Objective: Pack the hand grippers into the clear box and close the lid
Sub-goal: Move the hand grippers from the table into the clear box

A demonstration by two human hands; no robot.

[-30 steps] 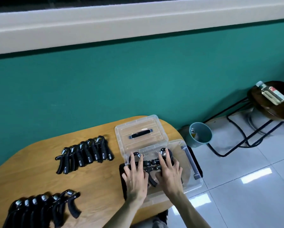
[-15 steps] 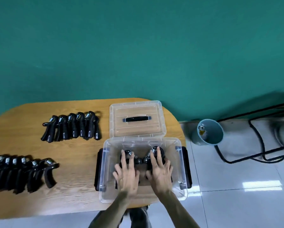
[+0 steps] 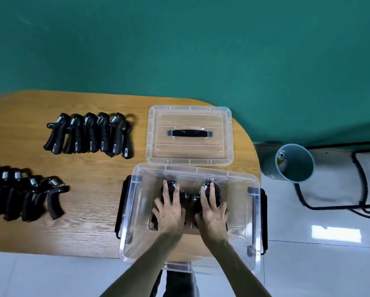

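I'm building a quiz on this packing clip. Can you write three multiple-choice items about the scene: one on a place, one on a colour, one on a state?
1. Where does the lid lie?
A. On the box
B. On the table behind the box
C. On the floor

2. What colour is the wall?
A. Teal green
B. White
C. Red

3. How do the hands lie?
A. Both idle on the table
B. One lifts the lid
C. Both flat on grippers in the clear box

Key: 1 B, it rests on the table past the far rim. 2 A, teal throughout. 3 C, left hand and right hand press with straight fingers.
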